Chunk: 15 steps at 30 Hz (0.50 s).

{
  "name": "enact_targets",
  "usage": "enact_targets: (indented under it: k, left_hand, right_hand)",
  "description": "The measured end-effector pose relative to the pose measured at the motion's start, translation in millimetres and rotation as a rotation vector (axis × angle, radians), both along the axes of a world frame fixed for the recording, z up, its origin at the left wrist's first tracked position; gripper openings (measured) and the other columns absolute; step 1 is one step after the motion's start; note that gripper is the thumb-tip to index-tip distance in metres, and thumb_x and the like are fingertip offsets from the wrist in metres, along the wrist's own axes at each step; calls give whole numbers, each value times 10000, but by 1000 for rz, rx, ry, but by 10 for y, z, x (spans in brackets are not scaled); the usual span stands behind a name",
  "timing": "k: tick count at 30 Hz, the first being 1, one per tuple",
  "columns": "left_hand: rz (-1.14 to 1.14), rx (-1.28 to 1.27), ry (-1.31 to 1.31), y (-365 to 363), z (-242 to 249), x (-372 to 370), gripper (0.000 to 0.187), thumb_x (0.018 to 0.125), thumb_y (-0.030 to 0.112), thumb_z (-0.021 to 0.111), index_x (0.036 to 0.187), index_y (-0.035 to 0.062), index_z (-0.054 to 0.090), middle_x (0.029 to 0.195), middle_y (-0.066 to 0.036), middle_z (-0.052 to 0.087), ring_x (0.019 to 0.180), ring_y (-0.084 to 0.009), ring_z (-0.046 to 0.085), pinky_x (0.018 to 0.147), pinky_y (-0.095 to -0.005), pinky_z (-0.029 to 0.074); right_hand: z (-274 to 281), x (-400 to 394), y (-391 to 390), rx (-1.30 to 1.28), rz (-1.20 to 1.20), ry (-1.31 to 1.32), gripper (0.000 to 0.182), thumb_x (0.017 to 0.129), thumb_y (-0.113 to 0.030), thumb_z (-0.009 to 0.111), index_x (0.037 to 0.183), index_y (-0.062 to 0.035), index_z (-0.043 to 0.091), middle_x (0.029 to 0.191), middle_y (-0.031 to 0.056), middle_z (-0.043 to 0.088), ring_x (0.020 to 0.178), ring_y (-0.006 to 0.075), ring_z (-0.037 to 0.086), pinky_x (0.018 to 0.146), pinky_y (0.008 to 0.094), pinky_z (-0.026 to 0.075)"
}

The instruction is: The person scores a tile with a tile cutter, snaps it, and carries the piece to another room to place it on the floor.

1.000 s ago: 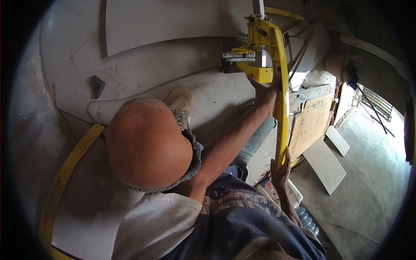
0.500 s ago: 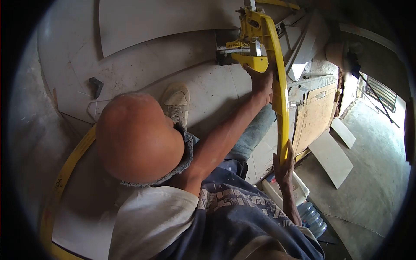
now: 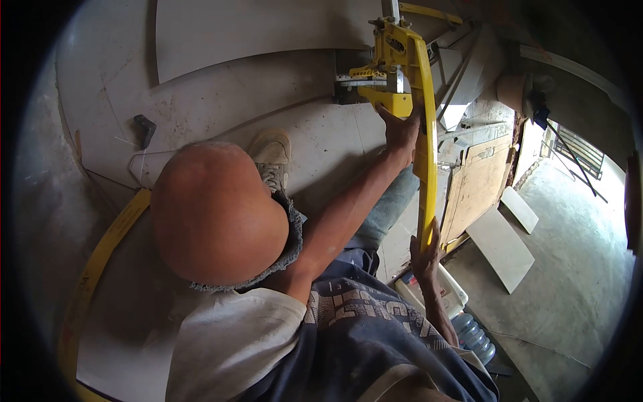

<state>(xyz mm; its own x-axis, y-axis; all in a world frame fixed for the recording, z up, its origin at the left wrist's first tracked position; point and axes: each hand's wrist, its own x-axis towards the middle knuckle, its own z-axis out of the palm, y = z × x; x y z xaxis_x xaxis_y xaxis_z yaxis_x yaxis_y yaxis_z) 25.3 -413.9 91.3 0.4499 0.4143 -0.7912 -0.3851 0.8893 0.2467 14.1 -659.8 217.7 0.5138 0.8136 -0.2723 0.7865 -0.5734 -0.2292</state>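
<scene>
A yellow tool that looks like a manual tile cutter (image 3: 394, 43), with a long curved lever (image 3: 429, 154) and metal rods, stands in front of me. My left hand (image 3: 402, 126) is closed around its lower yellow part, close under the head; some fingers are hidden behind the tool. Around the lever's near end my right hand (image 3: 426, 251) is closed, the fingers partly out of sight behind it. Beyond the tool's head lies a large pale slab (image 3: 261, 30). My bare knee (image 3: 218, 214) is bent at the left, above a dusty shoe (image 3: 270, 151).
A yellow bar (image 3: 100, 264) with dark lettering runs along the left. Near the slab lies a small dark angled piece (image 3: 143, 130). At the right are a brown board (image 3: 477, 181), a loose pale tile (image 3: 502, 244), a white container (image 3: 452, 291) and a clear plastic bottle (image 3: 474, 338).
My right hand and the lever's near end have shifted slightly left. The view has turned a little, so the things at the right also sit further left. Both grips stay the same.
</scene>
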Motion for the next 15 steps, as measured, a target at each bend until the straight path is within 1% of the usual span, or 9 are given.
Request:
enact_targets:
  k: [1, 2, 4, 7, 10, 11, 13, 15]
  left_hand:
    - [-13, 11, 10, -22, -44, 17, 1221, 816, 434, 758, 1528, 100, -176, 1454, -197, 351, 1296, -287, 434, 1075, -400, 383]
    - [-25, 22, 20, -40, -84, 30, 1207, 818, 437, 752, 1532, 100, -162, 1455, -201, 350, 1297, -292, 433, 1078, -400, 381]
    - [-25, 52, 10, -71, -130, 41, 1183, 822, 446, 741, 1538, 106, -136, 1454, -210, 349, 1299, -302, 432, 1082, -402, 379]
    - [-52, 99, 58, -96, -190, 35, 1172, 812, 464, 746, 1547, 116, -98, 1469, -217, 337, 1322, -319, 417, 1088, -413, 377]
    - [-53, 130, 98, -160, -306, 73, 1168, 802, 498, 745, 1552, 117, -64, 1498, -221, 310, 1345, -335, 400, 1093, -420, 374]
    - [-52, 138, 104, -180, -335, 81, 1167, 799, 508, 745, 1554, 116, -54, 1506, -222, 301, 1351, -339, 395, 1094, -422, 374]
    - [-45, 155, 94, -208, -383, 107, 1168, 794, 525, 743, 1555, 113, -42, 1520, -225, 285, 1359, -344, 389, 1096, -421, 372]
    - [-39, 182, 93, -211, -409, 108, 1172, 792, 538, 741, 1555, 112, -39, 1528, -228, 273, 1363, -346, 387, 1098, -417, 371]
  right_hand:
    - [12, -29, 68, 11, 34, -18, 719, 867, -41, 646, 1479, -44, 268, 1074, 277, 627, 886, 403, 673, 716, 454, 540]
    - [-11, -32, 36, 9, 26, -13, 720, 869, -42, 644, 1480, -48, 264, 1063, 275, 628, 871, 399, 673, 706, 453, 540]
    - [-154, 67, -202, 14, 13, -6, 723, 872, -45, 641, 1483, -56, 255, 1042, 270, 631, 841, 391, 675, 685, 449, 540]
    - [-271, 65, -290, -96, -228, 140, 730, 877, -53, 648, 1489, -48, 251, 1361, 302, 485, 1160, 434, 564, 938, 480, 485]
    - [-324, 36, -253, -48, -191, 155, 722, 880, -50, 641, 1486, -52, 248, 1340, 312, 497, 1107, 439, 595, 899, 485, 506]
    - [-413, 88, -423, -43, -177, 139, 719, 880, -54, 641, 1484, -53, 251, 1334, 315, 501, 1097, 441, 601, 893, 485, 509]
    - [-427, 50, -344, -28, -149, 101, 712, 880, -62, 641, 1480, -56, 258, 1323, 320, 508, 1078, 445, 611, 880, 484, 515]
    - [-465, 83, -368, 14, -105, 101, 718, 885, -60, 631, 1486, -63, 237, 1152, 295, 588, 932, 427, 653, 755, 467, 536]
